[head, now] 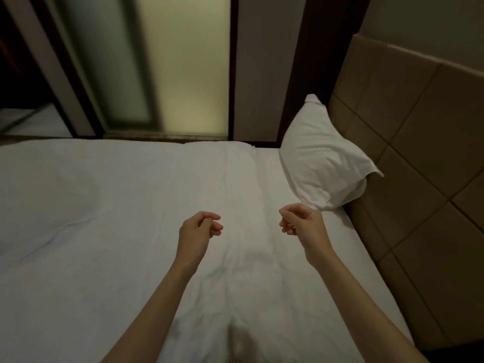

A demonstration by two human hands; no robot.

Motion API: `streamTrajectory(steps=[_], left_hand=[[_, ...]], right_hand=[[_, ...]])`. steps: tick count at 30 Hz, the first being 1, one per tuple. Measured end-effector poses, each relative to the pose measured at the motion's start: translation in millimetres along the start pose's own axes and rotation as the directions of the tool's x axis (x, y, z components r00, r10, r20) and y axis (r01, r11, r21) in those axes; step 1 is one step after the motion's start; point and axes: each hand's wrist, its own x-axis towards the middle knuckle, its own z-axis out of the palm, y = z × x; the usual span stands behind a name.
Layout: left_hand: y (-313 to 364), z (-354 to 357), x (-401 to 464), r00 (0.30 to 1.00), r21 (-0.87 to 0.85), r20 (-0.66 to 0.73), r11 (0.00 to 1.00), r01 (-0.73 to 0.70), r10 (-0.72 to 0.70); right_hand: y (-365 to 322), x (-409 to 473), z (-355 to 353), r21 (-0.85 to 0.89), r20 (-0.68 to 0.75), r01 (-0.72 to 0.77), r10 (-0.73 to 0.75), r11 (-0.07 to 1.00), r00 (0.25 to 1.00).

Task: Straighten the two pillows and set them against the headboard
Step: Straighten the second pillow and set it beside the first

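One white pillow stands upright on its long edge, leaning against the tan padded headboard at the far right of the bed. No second pillow shows. My left hand hovers over the white sheet at mid-bed, fingers loosely curled with nothing in them. My right hand hovers just below and left of the pillow's near corner, fingers also curled and empty, not touching the pillow.
The white bed fills the lower left and middle, with wrinkles and a soft bulge at left. Behind its far edge stand frosted glass panels and dark wooden frames. The headboard runs along the right side.
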Motion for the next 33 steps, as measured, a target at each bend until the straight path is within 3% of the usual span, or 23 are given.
streamTrajectory(steps=[6, 17, 23, 33], left_hand=[[-28.1, -100.5, -19.2, 0.993, -0.027, -0.111, 0.999, 0.033, -0.035], [-74.8, -361.4, -34.9, 0.957, -0.008, -0.260, 0.991, 0.134, -0.131], [-85.3, -448.3, -9.7, 0.912, -0.089, -0.361, 0.981, 0.173, -0.193], [-106.0, -527.8, 73.4, 0.835, -0.162, -0.486, 0.966, 0.204, -0.258]], right_hand=[[9.0, -36.9, 98.9, -0.008, 0.106, -0.033, 0.034, 0.999, 0.994], [10.5, -118.9, 352.3, 0.001, 0.185, -0.075, 0.074, 0.997, 0.980], [1.4, -118.5, 434.4, -0.039, 0.256, -0.077, 0.084, 0.996, 0.963], [3.4, -42.4, 536.2, -0.100, 0.347, -0.009, 0.043, 0.995, 0.937]])
